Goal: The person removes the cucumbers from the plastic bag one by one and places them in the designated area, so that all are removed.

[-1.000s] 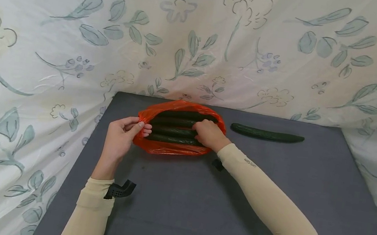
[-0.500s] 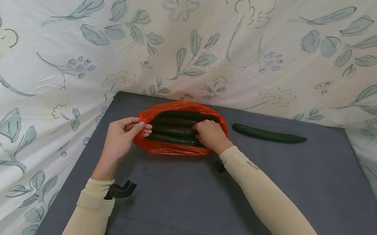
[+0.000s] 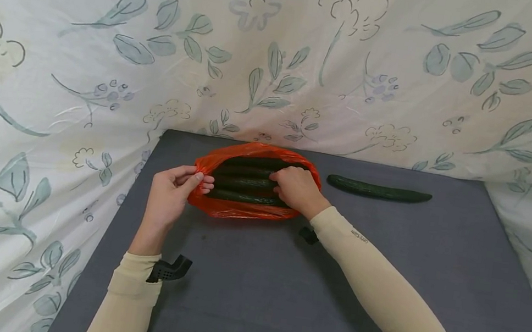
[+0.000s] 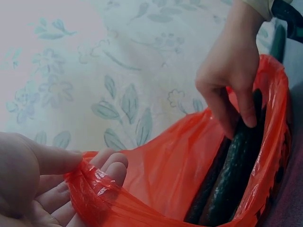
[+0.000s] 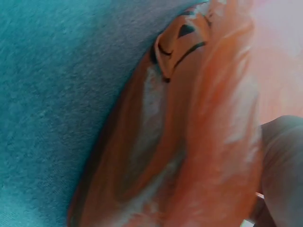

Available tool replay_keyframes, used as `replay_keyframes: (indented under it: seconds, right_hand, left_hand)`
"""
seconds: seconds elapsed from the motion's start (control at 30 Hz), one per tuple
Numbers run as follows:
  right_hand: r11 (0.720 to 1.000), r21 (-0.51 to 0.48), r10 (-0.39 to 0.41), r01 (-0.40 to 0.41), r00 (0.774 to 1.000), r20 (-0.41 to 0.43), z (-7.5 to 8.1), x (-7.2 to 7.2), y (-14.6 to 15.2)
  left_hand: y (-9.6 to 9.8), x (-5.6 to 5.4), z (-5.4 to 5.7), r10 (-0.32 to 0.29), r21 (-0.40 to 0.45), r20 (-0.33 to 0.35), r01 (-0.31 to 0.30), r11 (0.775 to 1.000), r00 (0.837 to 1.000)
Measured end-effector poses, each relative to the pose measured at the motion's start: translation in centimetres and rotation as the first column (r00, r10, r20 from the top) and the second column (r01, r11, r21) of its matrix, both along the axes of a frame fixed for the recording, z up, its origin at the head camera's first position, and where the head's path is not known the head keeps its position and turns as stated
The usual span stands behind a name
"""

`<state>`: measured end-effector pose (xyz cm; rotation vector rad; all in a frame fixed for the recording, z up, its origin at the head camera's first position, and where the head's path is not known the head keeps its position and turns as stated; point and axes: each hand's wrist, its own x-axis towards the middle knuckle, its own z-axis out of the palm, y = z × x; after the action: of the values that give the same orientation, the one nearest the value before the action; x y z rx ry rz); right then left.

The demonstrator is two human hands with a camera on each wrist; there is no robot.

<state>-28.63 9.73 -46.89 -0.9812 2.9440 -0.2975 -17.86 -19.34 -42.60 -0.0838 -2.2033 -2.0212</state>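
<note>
A red plastic bag (image 3: 240,212) lies with its mouth spread wide, and several dark green cucumbers (image 3: 247,198) lie side by side inside. My left hand (image 3: 169,195) pinches the bag's left rim between thumb and fingers. Reaching over the right end of the mouth, my right hand (image 3: 299,189) grips one cucumber (image 4: 234,170) near its end, thumb on one side and fingers on the other in the left wrist view. The right wrist view is mostly filled by the bag's outer wall (image 5: 213,132), which hides most of that hand.
One more cucumber (image 3: 379,190) lies on the dark grey table (image 3: 251,286), right of the bag. A floral cloth (image 3: 269,61) hangs behind the table's far edge and along its sides.
The gripped cucumber and the fingers of my right hand have shifted slightly away from me inside the bag. My left hand keeps its pinch on the rim, unmoved.
</note>
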Motion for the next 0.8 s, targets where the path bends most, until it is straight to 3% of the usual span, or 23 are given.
replay_keyframes:
  seconds: [0.8]
  right_hand:
    - [0.999,-0.040,-0.008,0.005,0.997,-0.071,3.7,1.9,0.5]
  left_hand:
    - [-0.3,-0.2,0.1,-0.016,0.004,-0.016,0.016,1.000,1.000]
